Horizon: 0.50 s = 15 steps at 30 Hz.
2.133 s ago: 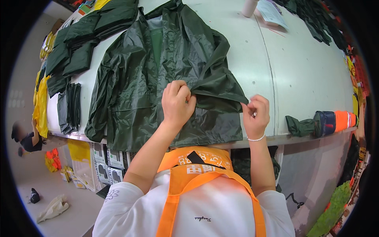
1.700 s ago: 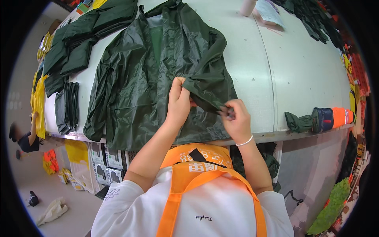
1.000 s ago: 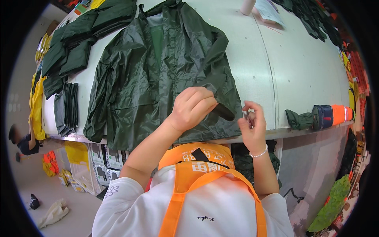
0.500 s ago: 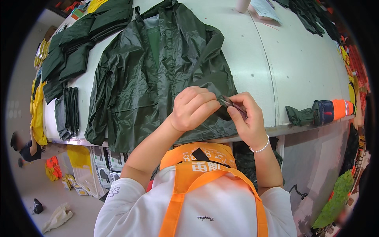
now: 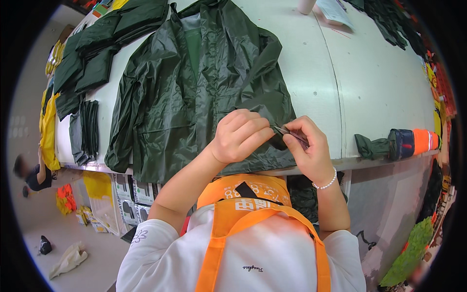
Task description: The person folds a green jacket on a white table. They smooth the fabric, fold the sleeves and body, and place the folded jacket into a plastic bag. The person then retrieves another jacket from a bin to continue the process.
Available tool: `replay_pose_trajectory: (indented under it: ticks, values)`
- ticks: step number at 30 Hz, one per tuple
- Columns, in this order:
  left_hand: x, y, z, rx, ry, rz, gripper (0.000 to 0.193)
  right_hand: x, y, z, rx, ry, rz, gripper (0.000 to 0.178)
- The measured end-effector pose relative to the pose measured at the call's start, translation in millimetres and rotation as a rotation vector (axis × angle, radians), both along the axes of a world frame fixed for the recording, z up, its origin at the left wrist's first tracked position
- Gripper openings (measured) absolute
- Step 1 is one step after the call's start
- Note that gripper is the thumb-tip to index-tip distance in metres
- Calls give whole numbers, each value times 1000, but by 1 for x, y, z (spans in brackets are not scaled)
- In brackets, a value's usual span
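A dark green raincoat (image 5: 168, 109) lies spread on the white table (image 5: 311, 73), its collar at the far side and its hem along the near edge. My left hand (image 5: 241, 136) is closed, pinching a bit of the raincoat's fabric near the lower right of the garment. Right beside it, my right hand (image 5: 310, 146) grips small thread snips (image 5: 283, 130), whose metal tips point left and reach the pinched fabric. My fingers cover much of the handle and of the exact spot where the blades meet the cloth.
Folded dark green garments (image 5: 95, 70) are stacked at the far left. A small green bundle (image 5: 372, 146) and a navy and orange roll (image 5: 413, 142) lie at the right edge. At the back stand a white cup (image 5: 306, 6) and a packet (image 5: 334, 13). Another person (image 5: 36, 173) is far left.
Both hands stay at the fabric, with the right hand and snips slightly lower and turned a little. The whole view has shifted slightly.
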<state>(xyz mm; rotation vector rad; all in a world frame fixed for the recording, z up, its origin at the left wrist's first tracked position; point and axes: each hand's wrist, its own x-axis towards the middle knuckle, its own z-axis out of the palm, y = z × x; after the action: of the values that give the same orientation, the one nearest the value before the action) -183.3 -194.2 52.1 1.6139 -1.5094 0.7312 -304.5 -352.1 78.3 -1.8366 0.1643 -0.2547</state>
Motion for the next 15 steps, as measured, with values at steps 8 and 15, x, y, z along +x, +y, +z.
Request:
replay_pose_trajectory:
  ticks: [8, 15]
  values:
    - [-4, -13, -1, 26, 0, -4, 22, -1, -20, -4, -53, 34, 40, 10]
    - [-38, -36, -13, 261, 83, -124, 17, 11, -105, -73, -264, 129, -381, 19]
